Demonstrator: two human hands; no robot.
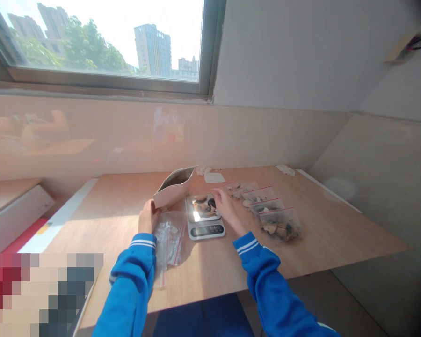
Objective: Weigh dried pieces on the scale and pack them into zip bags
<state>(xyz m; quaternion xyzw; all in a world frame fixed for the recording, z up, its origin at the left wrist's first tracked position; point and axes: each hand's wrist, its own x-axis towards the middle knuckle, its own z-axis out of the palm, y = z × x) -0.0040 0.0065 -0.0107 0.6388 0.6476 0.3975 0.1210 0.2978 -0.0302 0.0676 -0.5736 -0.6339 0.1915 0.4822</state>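
Note:
My left hand (148, 216) grips the near left edge of an upright paper bag (168, 197), whose mouth gapes open. Dark contents show dimly inside it. Beside the bag is a white digital kitchen scale (192, 234) with tan and dark dried pieces (204, 207), apparently dried mushrooms, on its shiny plate. Over the plate's right edge, my right hand (226, 206) has its fingers drawn together close to the pieces; what they hold, if anything, cannot be made out. Clear, flat zip bags (170, 238) with red seal lines lie just right of my left hand.
Several filled zip bags (282, 227) overlap in a row on the right of the wooden table (203, 276). A white card (214, 178) and crumpled tissue (204, 171) lie near the wall, with more tissue (286, 170) farther right. A window (126, 47) is above.

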